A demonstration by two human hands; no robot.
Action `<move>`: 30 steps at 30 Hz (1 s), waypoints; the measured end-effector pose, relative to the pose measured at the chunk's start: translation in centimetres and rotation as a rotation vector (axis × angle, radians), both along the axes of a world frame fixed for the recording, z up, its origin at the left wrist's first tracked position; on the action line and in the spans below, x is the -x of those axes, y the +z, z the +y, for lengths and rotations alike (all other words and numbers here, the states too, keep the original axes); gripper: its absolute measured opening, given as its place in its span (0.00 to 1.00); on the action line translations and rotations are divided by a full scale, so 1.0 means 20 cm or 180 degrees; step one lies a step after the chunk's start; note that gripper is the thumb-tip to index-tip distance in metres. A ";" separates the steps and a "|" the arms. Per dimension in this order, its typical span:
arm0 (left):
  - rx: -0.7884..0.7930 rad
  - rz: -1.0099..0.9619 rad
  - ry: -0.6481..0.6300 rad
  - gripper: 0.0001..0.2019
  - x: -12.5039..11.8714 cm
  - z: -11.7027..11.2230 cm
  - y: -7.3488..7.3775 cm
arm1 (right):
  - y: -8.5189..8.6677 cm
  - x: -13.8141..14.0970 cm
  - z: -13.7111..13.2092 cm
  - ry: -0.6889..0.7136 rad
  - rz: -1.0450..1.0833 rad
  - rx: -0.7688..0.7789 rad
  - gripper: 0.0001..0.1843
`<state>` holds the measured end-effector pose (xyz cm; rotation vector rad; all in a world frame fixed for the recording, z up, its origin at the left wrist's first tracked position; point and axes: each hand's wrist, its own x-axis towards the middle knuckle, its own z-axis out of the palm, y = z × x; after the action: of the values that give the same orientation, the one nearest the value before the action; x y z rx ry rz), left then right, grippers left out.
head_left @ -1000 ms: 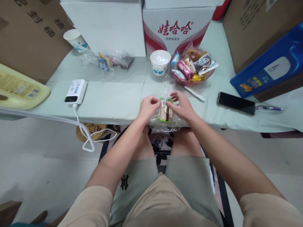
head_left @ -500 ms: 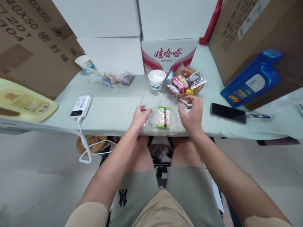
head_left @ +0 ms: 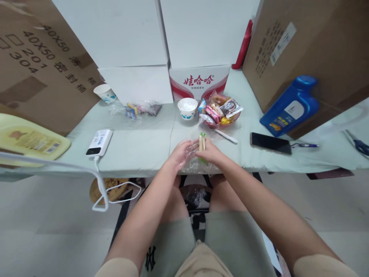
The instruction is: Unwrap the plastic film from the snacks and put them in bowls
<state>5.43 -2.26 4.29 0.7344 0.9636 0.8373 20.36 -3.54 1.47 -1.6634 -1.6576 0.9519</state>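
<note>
My right hand grips a small biscuit packet with green ends, stood on its edge. Thumb and fingers close on the packet's right side and lower part. Facing it from the left, my left hand has a clear plastic bag drawn over its fingers and holds it near the packet. The bag's loose film spreads on the table under both hands. Beyond my right hand lies a slim white tool, whose kind I cannot make out.
Behind stand a paper cup and a bowl of wrapped snacks. Rightward are a phone, a blue bottle and scissors. Leftward are a power bank, bagged snacks and a yellow bottle. Cartons line the back.
My right hand has left the slim white tool and moved left, lifting the biscuit packet from the table. My left hand has moved right, now with plastic over its fingers.
</note>
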 end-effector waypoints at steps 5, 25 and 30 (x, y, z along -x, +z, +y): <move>0.0199 -0.0277 0.0049 0.07 0.01 0.03 -0.03 | -0.06 -0.05 0.00 -0.0458 0.1203 0.0391 0.41; -0.2071 0.3248 0.0785 0.13 0.32 0.01 -0.24 | 0.22 -0.68 -0.08 -0.1534 0.0741 -0.0508 0.31; -0.2018 0.3245 0.0799 0.11 0.33 0.02 -0.24 | 0.32 -0.69 0.39 -0.1846 0.0075 -0.0629 0.28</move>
<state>-1.23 -1.78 -0.52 1.7013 1.7406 1.0072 34.19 4.22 7.82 -1.8301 -1.1041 0.5007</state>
